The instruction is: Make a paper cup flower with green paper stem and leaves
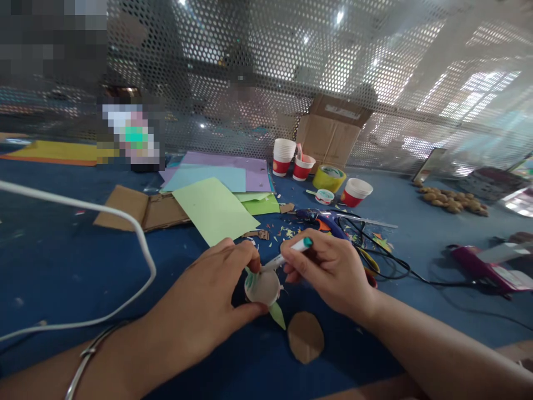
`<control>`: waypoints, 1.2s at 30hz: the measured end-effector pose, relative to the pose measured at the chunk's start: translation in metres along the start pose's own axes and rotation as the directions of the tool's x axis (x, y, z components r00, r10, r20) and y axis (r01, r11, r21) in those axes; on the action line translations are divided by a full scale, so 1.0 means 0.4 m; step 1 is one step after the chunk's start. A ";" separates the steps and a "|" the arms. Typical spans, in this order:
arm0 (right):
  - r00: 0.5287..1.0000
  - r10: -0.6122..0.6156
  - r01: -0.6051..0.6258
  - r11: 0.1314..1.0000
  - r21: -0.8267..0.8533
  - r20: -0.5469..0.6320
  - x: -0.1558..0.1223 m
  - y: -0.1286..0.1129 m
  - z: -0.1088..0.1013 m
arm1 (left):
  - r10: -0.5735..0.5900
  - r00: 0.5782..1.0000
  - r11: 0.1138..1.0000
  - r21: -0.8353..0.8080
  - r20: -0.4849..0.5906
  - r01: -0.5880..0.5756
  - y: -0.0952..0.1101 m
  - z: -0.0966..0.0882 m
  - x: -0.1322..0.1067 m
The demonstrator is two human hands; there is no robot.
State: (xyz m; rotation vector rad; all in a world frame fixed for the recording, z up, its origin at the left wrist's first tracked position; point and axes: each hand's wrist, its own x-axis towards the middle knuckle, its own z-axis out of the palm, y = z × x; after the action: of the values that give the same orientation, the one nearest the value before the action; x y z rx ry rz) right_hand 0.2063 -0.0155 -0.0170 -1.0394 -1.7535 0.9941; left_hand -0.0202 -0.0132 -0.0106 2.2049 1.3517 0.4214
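Observation:
My left hand (208, 303) is closed around a small round paper piece (262, 287) with a green paper strip sticking out below it. My right hand (328, 266) grips a white marker with a green end (291, 250), its tip resting on the top of the round piece. Both hands hover just above the blue table (83, 261). A brown cardboard disc (305, 336) lies flat on the table just below the hands.
Coloured paper sheets (216, 208), flat cardboard (137, 208), red-and-white paper cups (284, 157), a yellow tape roll (328, 178), a glue gun with black cable (328, 222), a pink tool (483, 266) and a white cable (137, 233) lie about. A perforated metal screen stands behind.

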 end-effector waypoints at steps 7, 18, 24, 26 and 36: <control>0.999 -0.043 0.045 0.997 -0.060 0.025 -0.001 -0.008 -0.004 | -0.011 1.000 1.000 -0.003 0.014 0.011 0.004 -0.002 -0.003; 0.982 -0.158 0.172 0.975 -0.142 0.106 -0.004 -0.007 -0.010 | -0.016 1.000 1.000 0.015 0.016 0.016 0.003 0.005 -0.001; 0.970 -0.231 0.242 0.938 -0.247 0.071 -0.002 -0.009 -0.016 | -0.046 0.999 0.999 0.003 0.025 0.046 0.004 0.002 -0.001; 0.948 -0.298 0.319 0.909 -0.270 0.116 -0.002 -0.013 -0.015 | -0.042 0.999 0.999 -0.011 0.029 0.042 0.005 0.001 -0.001; 0.869 -0.469 0.494 0.802 -0.336 0.157 -0.004 -0.012 -0.009 | -0.014 1.000 0.998 -0.055 -0.001 0.014 -0.002 0.004 -0.003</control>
State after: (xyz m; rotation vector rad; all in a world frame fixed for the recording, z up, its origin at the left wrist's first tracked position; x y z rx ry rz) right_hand 0.2089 -0.0178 -0.0120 -0.7120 -2.1681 0.3862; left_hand -0.0204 -0.0145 -0.0123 2.1495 1.3403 0.4495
